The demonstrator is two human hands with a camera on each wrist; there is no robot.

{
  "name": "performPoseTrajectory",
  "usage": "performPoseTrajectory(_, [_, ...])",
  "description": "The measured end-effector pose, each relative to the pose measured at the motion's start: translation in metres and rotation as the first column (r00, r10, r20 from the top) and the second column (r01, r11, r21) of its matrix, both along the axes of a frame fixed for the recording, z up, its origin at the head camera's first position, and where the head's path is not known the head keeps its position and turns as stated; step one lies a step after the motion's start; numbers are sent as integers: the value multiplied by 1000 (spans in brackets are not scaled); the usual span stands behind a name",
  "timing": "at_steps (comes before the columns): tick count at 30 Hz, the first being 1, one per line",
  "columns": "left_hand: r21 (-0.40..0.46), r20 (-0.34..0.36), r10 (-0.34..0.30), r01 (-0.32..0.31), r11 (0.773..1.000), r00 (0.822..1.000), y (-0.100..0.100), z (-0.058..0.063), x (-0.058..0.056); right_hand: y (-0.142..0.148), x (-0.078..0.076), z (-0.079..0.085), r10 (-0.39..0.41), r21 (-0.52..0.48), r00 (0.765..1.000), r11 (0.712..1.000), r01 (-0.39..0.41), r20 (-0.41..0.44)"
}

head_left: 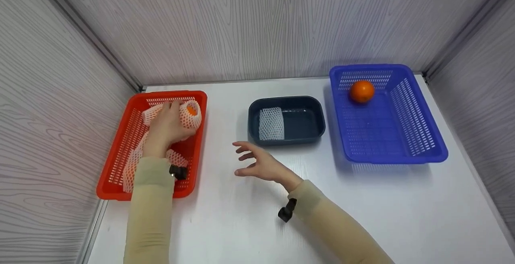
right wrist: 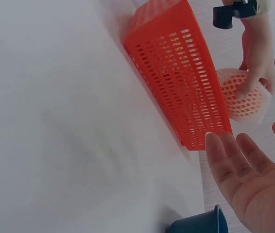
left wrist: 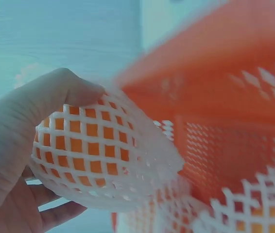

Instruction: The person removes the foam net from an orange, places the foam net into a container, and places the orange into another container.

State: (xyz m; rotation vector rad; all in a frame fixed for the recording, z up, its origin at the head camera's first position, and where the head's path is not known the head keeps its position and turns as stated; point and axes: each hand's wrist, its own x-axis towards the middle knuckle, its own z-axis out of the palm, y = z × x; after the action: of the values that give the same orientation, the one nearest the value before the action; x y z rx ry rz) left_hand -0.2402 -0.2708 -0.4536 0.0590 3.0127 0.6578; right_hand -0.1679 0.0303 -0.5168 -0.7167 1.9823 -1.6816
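Observation:
My left hand point(head_left: 165, 127) grips an orange in a white foam net point(head_left: 190, 115) over the far right part of the red basket point(head_left: 203, 135). In the left wrist view, thumb and fingers curl round the netted orange point(left wrist: 89, 145), and orange skin shows through the mesh. More netted fruit point(head_left: 130, 167) lies in the red basket beneath the left forearm. My right hand point(head_left: 261, 163) hovers over the table in front of the dark bowl point(head_left: 305, 139), its fingers spread and holding nothing. In the right wrist view the palm point(right wrist: 259, 189) faces the red basket.
A flattened white foam net point(head_left: 271, 124) lies in the left half of the dark bowl. At the right stands a blue basket point(head_left: 342, 135) with one bare orange point(head_left: 362, 91) in its far left corner. Grey wood-patterned walls point(head_left: 241, 26) enclose the white table point(head_left: 225, 223) at the back and sides.

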Motion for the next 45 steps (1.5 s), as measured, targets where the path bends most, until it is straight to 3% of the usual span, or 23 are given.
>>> performPoseTrajectory(6, [20, -111, -47, 49, 999, 993, 22, 8, 11, 4, -7, 1, -24, -42, 999, 999, 23, -30])
performPoseTrajectory(12, [74, -179, -57, 71, 995, 982, 44, 12, 26, 9, -11, 9, -88, -51, 995, 995, 86, -54])
performPoseTrajectory(21, [158, -331, -124, 185, 970, 936, 79, 9, 43, 17, -18, 22, -190, -146, 980, 973, 180, -60])
performPoseTrajectory(26, [217, -363, -150, 240, 946, 920, 99, 4, 50, 22, -20, 29, -231, -178, 970, 960, 214, -78])
performPoseTrajectory(30, [248, -388, -152, 262, 933, 909, 112, 1, 55, 27, -14, 48, -275, -197, 957, 947, 253, -95])
performPoseTrajectory(33, [269, -402, -151, 274, 923, 903, 121, -2, 57, 33, -8, 61, -300, -213, 951, 937, 279, -77])
performPoseTrajectory(36, [272, -403, -159, 284, 920, 901, 130, -4, 60, 39, -6, 64, -315, -230, 948, 927, 297, -43])
performPoseTrajectory(40, [282, -397, -186, 312, 907, 899, 143, -6, 64, 49, -4, 64, -342, -243, 939, 914, 326, -26])
performPoseTrajectory(45, [333, -368, -227, 356, 873, 902, 154, -11, 69, 64, -8, 43, -382, -251, 923, 898, 363, -33])
